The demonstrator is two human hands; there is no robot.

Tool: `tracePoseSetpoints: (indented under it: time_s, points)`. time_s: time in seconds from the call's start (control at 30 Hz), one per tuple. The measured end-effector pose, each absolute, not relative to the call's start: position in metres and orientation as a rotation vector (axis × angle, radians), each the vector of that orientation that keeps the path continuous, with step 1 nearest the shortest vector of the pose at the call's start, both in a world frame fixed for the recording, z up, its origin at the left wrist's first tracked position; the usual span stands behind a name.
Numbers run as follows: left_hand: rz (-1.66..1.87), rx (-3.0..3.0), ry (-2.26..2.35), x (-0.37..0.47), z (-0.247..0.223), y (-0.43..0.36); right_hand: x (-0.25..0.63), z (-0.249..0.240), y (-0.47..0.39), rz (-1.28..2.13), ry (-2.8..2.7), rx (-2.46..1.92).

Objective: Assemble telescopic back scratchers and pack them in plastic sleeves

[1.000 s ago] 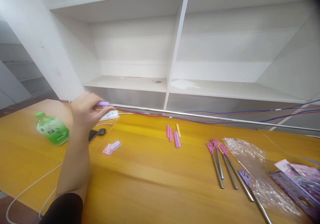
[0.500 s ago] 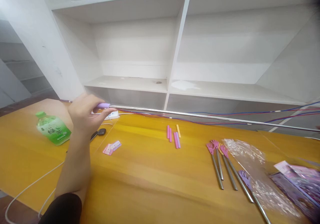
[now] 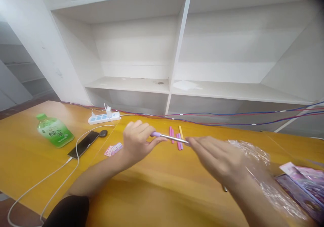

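Observation:
A silver metal rod (image 3: pixel 174 139) with a purple handle (image 3: pixel 155 134) is held level above the table's middle. My left hand (image 3: pixel 138 141) is closed around the purple handle. At the rod's other end, my right hand (image 3: pixel 215 154) pinches it between thumb and fingers. Behind the rod lie pink tubes (image 3: pixel 178 142), a purple tube (image 3: pixel 180 142) and a yellow tube (image 3: pixel 180 131). My right hand and forearm hide most of the small hand-shaped scratchers; one metal tip (image 3: pixel 224 188) shows below the hand.
On the left are a green bottle (image 3: pixel 55 131), a phone (image 3: pixel 84 145), white cables and a power strip (image 3: pixel 104 117). Small cards (image 3: pixel 113 149) lie nearby. Clear plastic wrap (image 3: pixel 275 200) and a packed box (image 3: pixel 298 193) are at right. White shelves (image 3: pixel 131 85) stand behind the table.
My left hand has moved right and down with the purple handle. My right hand has come into view at the rod's other end. The rod, long before, now looks much shorter.

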State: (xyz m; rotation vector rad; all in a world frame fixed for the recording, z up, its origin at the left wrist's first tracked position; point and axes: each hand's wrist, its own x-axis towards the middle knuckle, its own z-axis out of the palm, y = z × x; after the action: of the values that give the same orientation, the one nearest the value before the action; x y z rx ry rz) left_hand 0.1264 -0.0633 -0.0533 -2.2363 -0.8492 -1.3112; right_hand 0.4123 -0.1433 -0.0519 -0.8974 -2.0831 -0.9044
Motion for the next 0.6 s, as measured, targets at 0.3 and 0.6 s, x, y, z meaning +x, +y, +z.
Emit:
tracePoseSetpoints:
  time_s: [0.3,0.6]
  points:
    - [-0.867,-2.498,-0.978,0.123,-0.058,-0.059,0.408,-0.064,-0.129,-0.766,-2.254,-1.032]
    - [-0.662,-2.536,-0.785,0.134,-0.078,-0.053,0.411,-0.070,-0.123,-0.658,-2.322,-1.223]
